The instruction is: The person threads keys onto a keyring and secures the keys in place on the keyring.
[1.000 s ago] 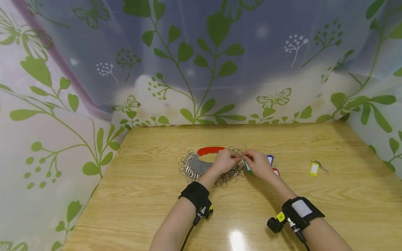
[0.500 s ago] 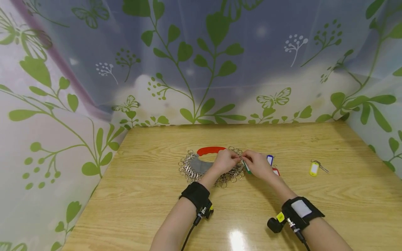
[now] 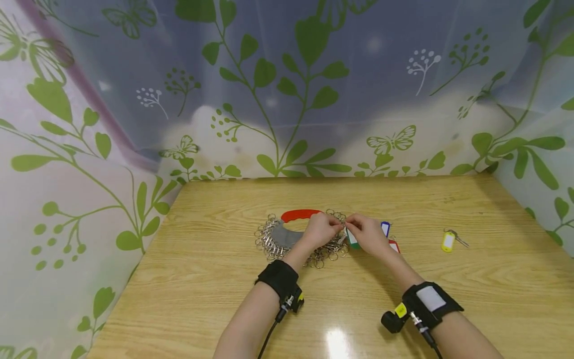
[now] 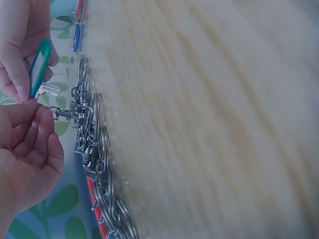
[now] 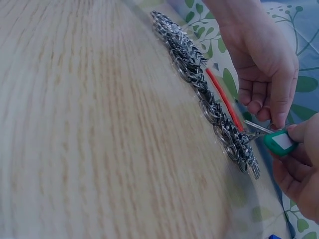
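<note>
A green key tag [image 5: 280, 143] with a white label hangs with a silver key [image 5: 256, 127]. My right hand [image 3: 368, 235] pinches the tag near its ring end, as the left wrist view shows at the green tag [image 4: 41, 64]. Thumb and fingertips of my left hand [image 3: 319, 231] meet at the tag's small metal ring [image 5: 272, 125], pinching it. Right beside these fingertips is a metal clip [image 4: 64, 114] at the end of a grey key holder [image 3: 283, 236] with a red handle [image 3: 299, 215]. Many clips and rings fringe the holder, which lies partly behind my left hand.
Right of my right hand lie a blue key tag [image 3: 385, 229] and a red key tag [image 3: 394, 246], partly covered by it. Farther right on the wooden table [image 3: 448, 299] rests a yellow key tag [image 3: 448, 241] with keys. A patterned curtain [image 3: 287, 99] borders the back.
The green key tag has turned a little between my hands, so more of its face shows now. Both hands stay in nearly the same place.
</note>
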The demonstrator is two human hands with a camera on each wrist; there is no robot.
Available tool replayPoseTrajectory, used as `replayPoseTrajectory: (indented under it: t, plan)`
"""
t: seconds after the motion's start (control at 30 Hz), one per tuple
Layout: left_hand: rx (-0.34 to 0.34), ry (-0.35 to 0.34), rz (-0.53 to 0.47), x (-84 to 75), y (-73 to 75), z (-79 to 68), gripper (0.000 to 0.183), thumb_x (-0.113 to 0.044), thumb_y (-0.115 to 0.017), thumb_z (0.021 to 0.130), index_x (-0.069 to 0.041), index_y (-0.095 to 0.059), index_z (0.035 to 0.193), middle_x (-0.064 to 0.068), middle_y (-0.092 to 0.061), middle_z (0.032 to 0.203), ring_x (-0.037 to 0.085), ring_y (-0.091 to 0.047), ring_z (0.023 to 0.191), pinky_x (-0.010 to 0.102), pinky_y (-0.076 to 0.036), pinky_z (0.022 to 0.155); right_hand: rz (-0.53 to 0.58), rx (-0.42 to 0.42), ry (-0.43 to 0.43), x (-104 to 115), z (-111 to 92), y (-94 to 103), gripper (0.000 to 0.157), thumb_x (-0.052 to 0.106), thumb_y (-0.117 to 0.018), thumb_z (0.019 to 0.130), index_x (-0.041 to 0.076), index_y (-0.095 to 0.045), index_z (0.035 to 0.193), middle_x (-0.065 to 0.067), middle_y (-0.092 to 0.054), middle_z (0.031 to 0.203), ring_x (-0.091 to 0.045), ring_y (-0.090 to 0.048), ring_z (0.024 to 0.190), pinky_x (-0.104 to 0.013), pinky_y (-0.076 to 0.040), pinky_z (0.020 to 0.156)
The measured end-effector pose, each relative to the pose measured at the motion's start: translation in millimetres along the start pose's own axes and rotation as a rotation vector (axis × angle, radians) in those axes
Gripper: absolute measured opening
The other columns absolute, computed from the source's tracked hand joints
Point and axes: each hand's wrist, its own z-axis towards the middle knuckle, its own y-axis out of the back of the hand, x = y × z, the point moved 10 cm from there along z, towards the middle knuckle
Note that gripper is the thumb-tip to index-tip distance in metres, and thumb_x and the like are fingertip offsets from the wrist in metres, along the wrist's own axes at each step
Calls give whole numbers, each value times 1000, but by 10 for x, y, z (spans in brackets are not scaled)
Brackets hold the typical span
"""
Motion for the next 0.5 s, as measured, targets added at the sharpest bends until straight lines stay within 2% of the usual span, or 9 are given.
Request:
replayPoseTrajectory:
  t: [0.1,0.3,0.5]
  plan:
    - [-4,10,-31,6,-11,6,21,-19,-58,93,-6,-73,87,-3,-47,53,10,-37,44,20,-30,46,21,-1,-28,-44,5,14,18,11,-54,94,-1,-65,103,-14,-67,94,-30,-62,87,-43,-49,73]
    - [-8,-10,-4,-36,-20,26,20,-19,-58,93,-7,-73,87,-2,-52,58,10,-41,48,21,-32,48,62,42,-99,-111,-2,45,23,13,-53,95,-3,-61,109,-16,-65,101,-35,-59,97,-47,-46,80]
    - [-9,7,10,-47,-30,34,18,-20,-59,92,-9,-74,96,-2,-62,75,8,-48,55,20,-36,51,165,80,-139,-146,-19,70,24,10,-52,95,-5,-59,112,-18,-62,101,-30,-61,86,-40,-51,69]
